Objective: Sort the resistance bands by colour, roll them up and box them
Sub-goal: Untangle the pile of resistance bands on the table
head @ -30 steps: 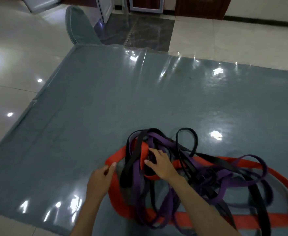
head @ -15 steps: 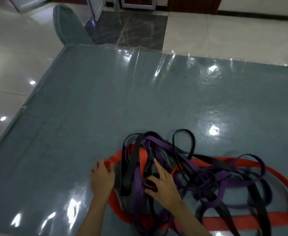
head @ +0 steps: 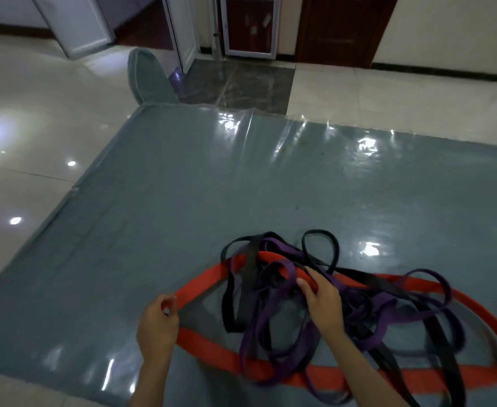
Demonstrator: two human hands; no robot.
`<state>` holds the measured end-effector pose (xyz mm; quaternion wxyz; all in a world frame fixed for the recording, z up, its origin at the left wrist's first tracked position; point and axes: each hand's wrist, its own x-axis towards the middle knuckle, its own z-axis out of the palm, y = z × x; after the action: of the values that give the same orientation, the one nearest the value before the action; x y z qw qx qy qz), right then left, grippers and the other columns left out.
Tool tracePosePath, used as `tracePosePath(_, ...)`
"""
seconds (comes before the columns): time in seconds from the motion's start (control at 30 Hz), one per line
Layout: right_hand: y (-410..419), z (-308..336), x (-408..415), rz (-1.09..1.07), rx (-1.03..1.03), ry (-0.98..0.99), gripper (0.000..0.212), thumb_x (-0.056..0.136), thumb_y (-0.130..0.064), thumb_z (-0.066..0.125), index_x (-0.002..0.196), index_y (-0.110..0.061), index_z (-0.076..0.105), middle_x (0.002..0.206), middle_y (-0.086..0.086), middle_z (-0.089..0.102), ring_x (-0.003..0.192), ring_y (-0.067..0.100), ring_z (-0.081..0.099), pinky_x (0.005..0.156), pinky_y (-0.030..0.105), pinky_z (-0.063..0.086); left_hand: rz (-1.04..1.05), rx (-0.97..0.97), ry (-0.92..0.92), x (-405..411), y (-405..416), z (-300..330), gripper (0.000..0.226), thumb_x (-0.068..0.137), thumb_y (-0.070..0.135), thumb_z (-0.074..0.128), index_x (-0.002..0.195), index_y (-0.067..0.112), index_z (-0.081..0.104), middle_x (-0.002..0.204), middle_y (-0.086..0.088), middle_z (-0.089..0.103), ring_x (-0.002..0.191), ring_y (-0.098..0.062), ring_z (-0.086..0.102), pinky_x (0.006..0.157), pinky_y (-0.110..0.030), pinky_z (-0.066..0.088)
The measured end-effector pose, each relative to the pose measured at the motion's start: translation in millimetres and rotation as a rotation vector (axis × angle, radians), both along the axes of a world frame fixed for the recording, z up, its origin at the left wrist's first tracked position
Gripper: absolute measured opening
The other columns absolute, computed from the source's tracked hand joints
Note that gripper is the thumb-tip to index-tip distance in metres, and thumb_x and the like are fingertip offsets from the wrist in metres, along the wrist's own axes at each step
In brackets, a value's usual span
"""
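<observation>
The wide flat red rubber band (head: 212, 346) is gripped by both hands, left hand (head: 156, 327) at its near-left bend and right hand (head: 323, 301) amid the tangled purple and black bands (head: 270, 306), likely so it can be drawn free.

Tangled red, purple, black rubber band pile (head: 314, 304) blocks near right; glossy grey-green mat (head: 212, 186) open ahead, left.

Both hands gripping the red band

The left hand (head: 156, 327) curls round the bend of the red band (head: 209, 282), thumb on top, its forearm coming up from the lower edge. The right hand (head: 323, 301) pinches the same band further along, its forearm running down to the right.
</observation>
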<state>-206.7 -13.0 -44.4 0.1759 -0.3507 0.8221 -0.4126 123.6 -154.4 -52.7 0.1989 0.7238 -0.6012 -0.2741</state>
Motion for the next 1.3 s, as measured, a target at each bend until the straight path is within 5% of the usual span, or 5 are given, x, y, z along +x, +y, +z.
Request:
tracePosePath(0.33,19,-9,-7,0.159,0.193,0.128,0.044,0.089,-0.019,0.079,0.132,-0.019,0.067,0.125,0.009,0.064,0.122,0.036,0.055,0.106,0.045,0.045,-0.131,0.019,-0.283,3,50,-6,0.020,0.072,0.009,0.081,0.088,0.020,0.075,0.105,-0.012,0.069,0.101,-0.042,0.063,0.082,-0.054,0.051)
tracePosePath(0.5,25,7,9,0.256,0.137,0.147,0.063,0.096,-0.024,0.072,0.152,-0.024,0.044,0.146,-0.002,0.048,0.139,0.021,0.036,0.117,0.041,0.033,-0.361,-0.008,0.028,-38,43,0,0.019,0.085,0.005,0.072,0.102,0.013,0.071,0.101,-0.007,0.070,0.096,-0.033,0.067,0.081,-0.041,0.054)
tracePosePath(0.7,31,6,11,0.330,0.170,0.151,0.045,0.094,-0.022,0.074,0.135,-0.029,0.058,0.123,-0.005,0.064,0.107,0.016,0.067,0.093,0.034,0.056,-0.195,0.441,0.417,-90,29,-4,0.050,0.098,0.032,0.071,0.136,0.005,0.052,0.127,-0.004,0.062,0.116,-0.021,0.059,0.099,-0.032,0.046)
tracePosePath(0.9,33,-4,0,0.039,0.054,-0.022,0.019,0.090,-0.015,0.077,0.104,-0.027,0.069,0.095,-0.012,0.073,0.088,0.008,0.069,0.082,0.035,0.059,0.077,0.603,0.674,-121,15,-14,0.041,0.091,0.036,0.078,0.110,0.001,0.069,0.109,-0.014,0.077,0.106,-0.034,0.072,0.094,-0.044,0.059)
tracePosePath(1.3,20,-24,-19,-0.190,0.034,-0.143,0.014,0.091,-0.014,0.075,0.099,-0.025,0.070,0.089,-0.012,0.073,0.085,0.012,0.069,0.077,0.032,0.053,-0.038,0.707,0.655,-162,23,-13,0.026,0.084,0.017,0.086,0.106,0.010,0.075,0.090,0.000,0.075,0.087,-0.020,0.072,0.076,-0.030,0.056)
